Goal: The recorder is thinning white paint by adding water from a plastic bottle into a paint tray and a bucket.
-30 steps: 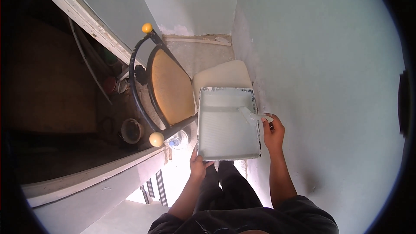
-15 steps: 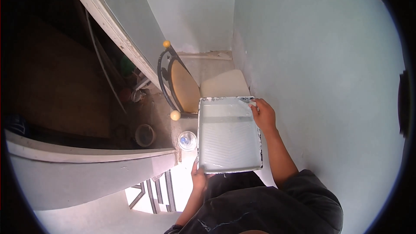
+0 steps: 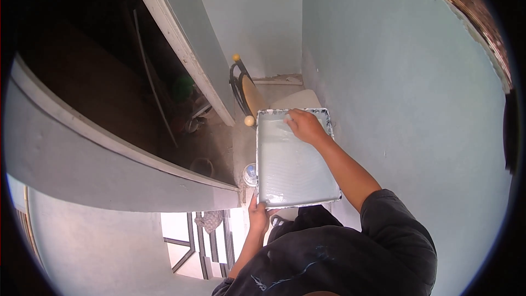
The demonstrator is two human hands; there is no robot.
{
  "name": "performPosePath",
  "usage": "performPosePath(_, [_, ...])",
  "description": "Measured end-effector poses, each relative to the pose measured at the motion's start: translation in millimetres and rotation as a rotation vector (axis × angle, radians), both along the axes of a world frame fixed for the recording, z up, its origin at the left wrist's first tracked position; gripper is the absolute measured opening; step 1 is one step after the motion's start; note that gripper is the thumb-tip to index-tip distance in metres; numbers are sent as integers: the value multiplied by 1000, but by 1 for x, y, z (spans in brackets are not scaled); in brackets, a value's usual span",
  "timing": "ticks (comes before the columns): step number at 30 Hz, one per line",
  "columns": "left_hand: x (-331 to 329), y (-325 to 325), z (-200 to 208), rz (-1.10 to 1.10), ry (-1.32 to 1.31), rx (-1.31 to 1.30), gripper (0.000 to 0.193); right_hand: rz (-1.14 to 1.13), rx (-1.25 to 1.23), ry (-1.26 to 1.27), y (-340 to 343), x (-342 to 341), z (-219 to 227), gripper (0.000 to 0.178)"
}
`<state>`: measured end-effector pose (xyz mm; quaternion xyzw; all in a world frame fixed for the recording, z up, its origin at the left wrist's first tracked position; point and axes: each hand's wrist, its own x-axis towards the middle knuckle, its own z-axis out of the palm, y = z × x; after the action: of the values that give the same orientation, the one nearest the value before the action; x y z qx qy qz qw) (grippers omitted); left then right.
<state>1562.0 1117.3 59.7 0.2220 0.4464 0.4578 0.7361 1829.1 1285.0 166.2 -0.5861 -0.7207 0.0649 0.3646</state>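
My left hand (image 3: 259, 216) grips the near left corner of a paint tray (image 3: 296, 156), its thumb over the rim. The tray is pale with a ribbed floor, a wet sheen and dark-speckled, chipped edges. My right hand (image 3: 305, 125) reaches over the tray's far end, fingers closed and bent down near the far rim. Whatever those fingers hold is mostly covered by the hand; only a small pale bit shows beside the fingertips.
A chair (image 3: 253, 96) with yellow knobs and a pale seat stands beyond the tray. A small tub (image 3: 250, 174) sits left of the tray. A pale wall (image 3: 394, 131) rises close on the right. A curved ledge (image 3: 126, 151) and dark opening lie left; striped railings (image 3: 205, 246) show below.
My right hand has moved left from the tray's far right corner to along its far end. The view has shifted, and the tray sits slightly higher in it. My left hand keeps its grip.
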Motion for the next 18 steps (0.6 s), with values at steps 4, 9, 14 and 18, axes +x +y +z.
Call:
performPosePath(4, [-13, -19, 7, -18, -52, 48, 53, 112, 4, 19, -18, -9, 27, 21])
performPosePath(9, [-22, -38, 23, -8, -53, 65, 53, 119, -94, 7, -51, -13, 85, 23])
performPosePath(14, [-23, -45, 36, -4, -101, 81, 57, 227, -20, -12, -62, -21, 81, 22])
performPosePath(18, [-21, -47, 41, -41, -87, 110, 55, 257, -8, -55, -50, -32, 71, 22])
